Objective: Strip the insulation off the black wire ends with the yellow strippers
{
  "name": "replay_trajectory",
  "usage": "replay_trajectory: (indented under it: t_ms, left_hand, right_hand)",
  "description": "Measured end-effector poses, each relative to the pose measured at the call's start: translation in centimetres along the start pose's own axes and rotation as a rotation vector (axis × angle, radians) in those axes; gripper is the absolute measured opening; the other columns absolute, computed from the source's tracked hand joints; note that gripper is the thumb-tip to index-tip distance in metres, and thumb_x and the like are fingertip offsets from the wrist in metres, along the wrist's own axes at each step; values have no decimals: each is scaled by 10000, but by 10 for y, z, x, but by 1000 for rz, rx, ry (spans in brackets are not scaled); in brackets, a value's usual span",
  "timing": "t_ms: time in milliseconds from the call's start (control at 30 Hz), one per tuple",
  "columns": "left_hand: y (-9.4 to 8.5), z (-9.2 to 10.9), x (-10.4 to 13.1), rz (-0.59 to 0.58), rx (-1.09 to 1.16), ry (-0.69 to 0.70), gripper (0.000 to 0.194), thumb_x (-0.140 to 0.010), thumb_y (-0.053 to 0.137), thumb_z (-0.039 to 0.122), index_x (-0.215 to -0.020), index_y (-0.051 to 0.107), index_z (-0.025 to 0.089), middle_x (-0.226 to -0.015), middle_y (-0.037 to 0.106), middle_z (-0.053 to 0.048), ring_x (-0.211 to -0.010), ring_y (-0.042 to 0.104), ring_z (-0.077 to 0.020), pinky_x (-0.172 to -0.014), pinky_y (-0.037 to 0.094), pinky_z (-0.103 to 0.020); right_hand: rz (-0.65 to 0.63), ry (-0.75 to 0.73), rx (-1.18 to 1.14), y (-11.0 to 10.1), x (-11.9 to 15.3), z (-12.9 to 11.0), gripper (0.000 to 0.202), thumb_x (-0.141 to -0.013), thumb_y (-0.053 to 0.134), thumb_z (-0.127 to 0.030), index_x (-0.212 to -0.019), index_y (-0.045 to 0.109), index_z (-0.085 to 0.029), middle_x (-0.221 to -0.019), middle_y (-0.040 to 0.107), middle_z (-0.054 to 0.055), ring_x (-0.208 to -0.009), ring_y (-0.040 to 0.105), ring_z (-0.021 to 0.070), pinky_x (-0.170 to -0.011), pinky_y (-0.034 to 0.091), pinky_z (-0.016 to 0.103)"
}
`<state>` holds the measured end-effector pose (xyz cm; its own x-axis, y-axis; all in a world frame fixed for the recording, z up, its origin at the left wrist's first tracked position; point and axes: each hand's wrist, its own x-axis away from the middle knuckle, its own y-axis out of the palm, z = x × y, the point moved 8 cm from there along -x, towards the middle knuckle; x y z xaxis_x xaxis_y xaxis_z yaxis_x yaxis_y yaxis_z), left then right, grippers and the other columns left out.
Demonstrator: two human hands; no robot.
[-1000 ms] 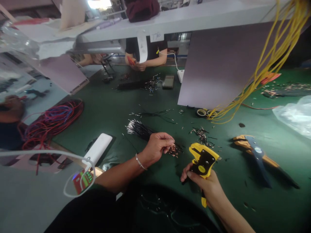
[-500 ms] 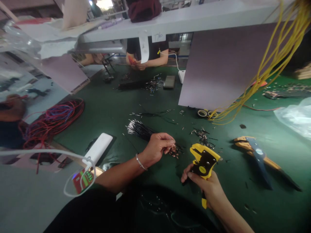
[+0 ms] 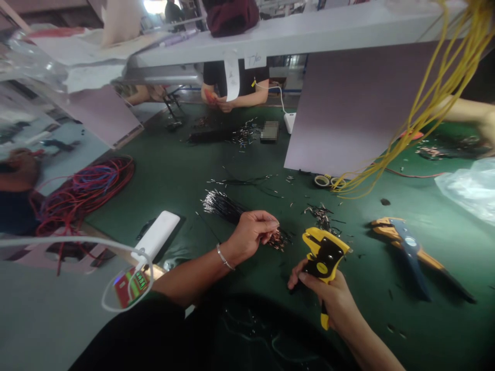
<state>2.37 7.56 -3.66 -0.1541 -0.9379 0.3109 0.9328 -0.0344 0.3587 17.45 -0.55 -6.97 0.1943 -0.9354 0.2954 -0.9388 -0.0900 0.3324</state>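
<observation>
My right hand [image 3: 336,296] is wrapped round the handles of a yellow and black wire stripper [image 3: 324,257], its jaws pointing up and away from me. Resting over a bundle of black wires [image 3: 223,204], my left hand [image 3: 253,234] has thumb and forefinger pinched together; whatever is between the fingertips is too small to make out. Silvery tips show at the bundle's far left end. Bare copper ends [image 3: 279,240] stick out just right of the left hand. Short black offcuts [image 3: 324,216] lie beyond the stripper.
A second stripper, blue and orange [image 3: 412,245], lies at right. A white power bank [image 3: 157,237] with a cable is at left, near coiled red wires [image 3: 88,188]. Yellow wires [image 3: 429,113] hang from the overhead shelf [image 3: 309,28]. Co-workers' hands [image 3: 224,103] show across the table.
A co-worker's arm has come into view at the far right, behind the yellow wires. Both my hands and the wire stripper stay practically still.
</observation>
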Motion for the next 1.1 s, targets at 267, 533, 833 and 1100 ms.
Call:
replay_trajectory:
  t_ms: [267, 533, 833, 1100]
  left_hand:
    - [3, 0, 1, -63, 17, -28, 145, -602, 734, 183, -669, 635, 100, -524, 568, 3, -407, 437, -52, -401, 283, -197]
    - [8, 3, 4, -93, 0, -37, 136, -601, 725, 183, -646, 624, 103, -515, 555, 6, -394, 426, -49, -396, 277, -197]
    - [7, 7, 3, -104, -86, 102, 112, -666, 707, 195, -688, 645, 104, -534, 566, 8, -418, 438, -53, -405, 306, -197]
    - [11, 1, 6, -136, -126, 72, 123, -686, 701, 209, -670, 634, 107, -523, 539, 15, -422, 430, -53, -391, 295, -192]
  right_hand:
    - [-63, 14, -29, 2, -3, 1, 132, -697, 728, -241, -760, 646, -159, -650, 685, 42, -626, 637, 211, -656, 497, 343]
    - [-128, 38, -8, 1, -9, 1, 103, -678, 680, -191, -770, 646, -161, -666, 704, 43, -636, 664, 220, -623, 482, 321]
    - [-240, 12, -9, 14, -7, 2, 145, -662, 717, -184, -790, 654, -157, -673, 705, 44, -640, 657, 218, -677, 508, 360]
    - [-263, 28, -6, 22, -4, 6, 168, -649, 737, -214, -786, 659, -155, -665, 704, 44, -625, 655, 212, -659, 522, 354]
